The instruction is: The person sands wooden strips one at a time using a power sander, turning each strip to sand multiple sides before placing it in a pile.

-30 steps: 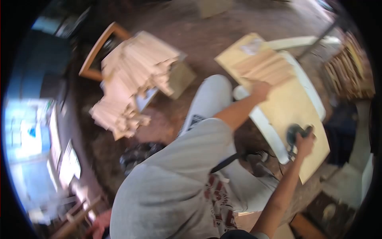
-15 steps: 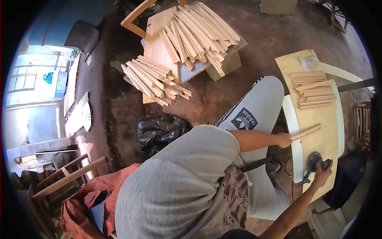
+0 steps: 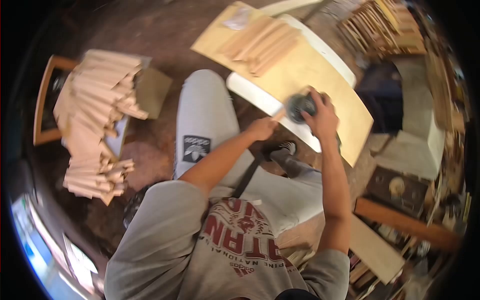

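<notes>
My left hand (image 3: 263,128) is closed around the near end of a short wooden strip (image 3: 280,115), held over the near edge of a white table (image 3: 250,95). My right hand (image 3: 324,117) grips a dark round power sander (image 3: 299,107). The sander's disc is at the strip's far end; blur hides whether they touch. Beneath the sander lies a plywood board (image 3: 342,112) on the white table. Farther back on that board rests a stack of wooden strips (image 3: 262,42), beside a clear plastic bag (image 3: 236,19).
On the left a large pile of wooden strips (image 3: 97,90) and a smaller bundle (image 3: 95,176) lie on a low surface, near a wooden frame (image 3: 41,107). At right stand stacked wood (image 3: 380,25) and a dark box (image 3: 400,189). A black plastic bag (image 3: 131,206) is partly hidden.
My view has swung toward the right. The sander has moved from the board to the strip's far end, and my two hands are closer together.
</notes>
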`<act>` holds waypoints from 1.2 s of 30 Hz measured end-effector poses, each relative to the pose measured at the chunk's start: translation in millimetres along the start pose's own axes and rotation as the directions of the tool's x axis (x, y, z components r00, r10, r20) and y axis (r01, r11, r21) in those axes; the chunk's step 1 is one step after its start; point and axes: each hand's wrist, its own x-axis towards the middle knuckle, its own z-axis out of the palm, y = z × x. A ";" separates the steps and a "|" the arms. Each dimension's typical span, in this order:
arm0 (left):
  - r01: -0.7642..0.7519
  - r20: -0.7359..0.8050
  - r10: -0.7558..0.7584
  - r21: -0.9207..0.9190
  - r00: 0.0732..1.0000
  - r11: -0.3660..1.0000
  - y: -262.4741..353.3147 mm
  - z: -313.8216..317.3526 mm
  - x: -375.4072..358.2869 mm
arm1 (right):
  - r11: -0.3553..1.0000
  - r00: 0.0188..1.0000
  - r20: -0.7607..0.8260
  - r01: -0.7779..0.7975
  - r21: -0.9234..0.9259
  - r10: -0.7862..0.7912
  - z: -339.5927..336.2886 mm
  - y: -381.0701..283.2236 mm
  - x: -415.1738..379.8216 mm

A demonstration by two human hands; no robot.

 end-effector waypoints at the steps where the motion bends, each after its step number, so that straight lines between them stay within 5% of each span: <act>1: 0.040 -0.051 -0.042 -0.038 0.998 0.998 0.1 0.6 -3.3 | 1.000 0.999 0.029 -0.014 -0.023 0.015 -5.8 -4.6 6.4; 8: 0.041 0.038 -0.043 0.040 0.998 0.998 1.2 -14.7 -6.2 | 0.979 0.985 -0.039 -0.174 -0.105 0.170 1.1 16.3 64.8; 16: 0.030 -0.018 -0.029 0.026 0.999 0.999 -4.9 -8.8 -8.0 | 0.995 0.997 0.072 -0.022 -0.096 0.029 -4.4 -22.0 32.2; 23: 0.033 0.031 -0.034 0.045 0.999 0.998 -0.6 -11.9 -4.9 | 0.964 0.973 0.002 -0.230 -0.134 0.232 -8.0 26.7 55.6; 28: 0.034 0.030 -0.034 0.022 0.999 0.999 -0.4 -12.0 -1.7 | 0.992 0.997 0.071 -0.028 -0.120 0.037 -11.1 2.7 16.9; 36: 0.039 0.056 -0.040 0.019 0.998 0.999 3.4 -19.8 -4.8 | 0.987 0.996 -0.006 -0.084 -0.138 0.084 -4.4 10.9 36.6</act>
